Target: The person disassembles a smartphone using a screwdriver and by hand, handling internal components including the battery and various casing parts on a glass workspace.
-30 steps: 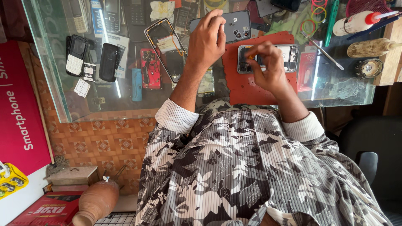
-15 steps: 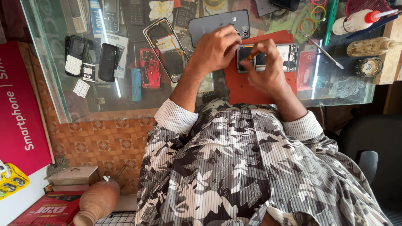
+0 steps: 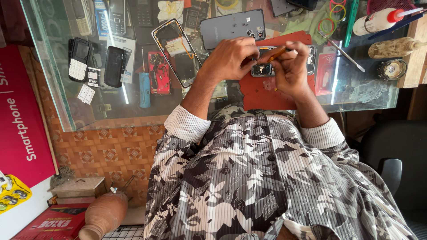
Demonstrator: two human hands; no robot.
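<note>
two hands working on an opened phone at a glass repair counter

an opened phone (image 3: 267, 69) with its back removed lies on a red mat (image 3: 267, 95) on top of a glass counter (image 3: 347, 95), just in front of the person. the left hand (image 3: 231, 60) curls over the phone's near end, fingers closed against it to steady it. the right hand (image 3: 291, 66) pinches a thin orange-handled tool (image 3: 276, 54), its tip angled down into the phone's exposed inside.

just beyond the hands lies a grey phone back cover (image 3: 231, 27). to the left, an empty phone frame (image 3: 171, 49) lies tilted. under the glass sit old keypad phones (image 3: 80, 58) and a red phone part (image 3: 159, 73). at the far right stand a white bottle with a red cap (image 3: 378, 20) and a metal tool (image 3: 341, 51).

the risk, as a judgement: the tool tip could slip and scratch or pry loose a small inner part if the left hand's hold shifts, and any tiny loose piece could roll off the mat onto the crowded glass.
</note>
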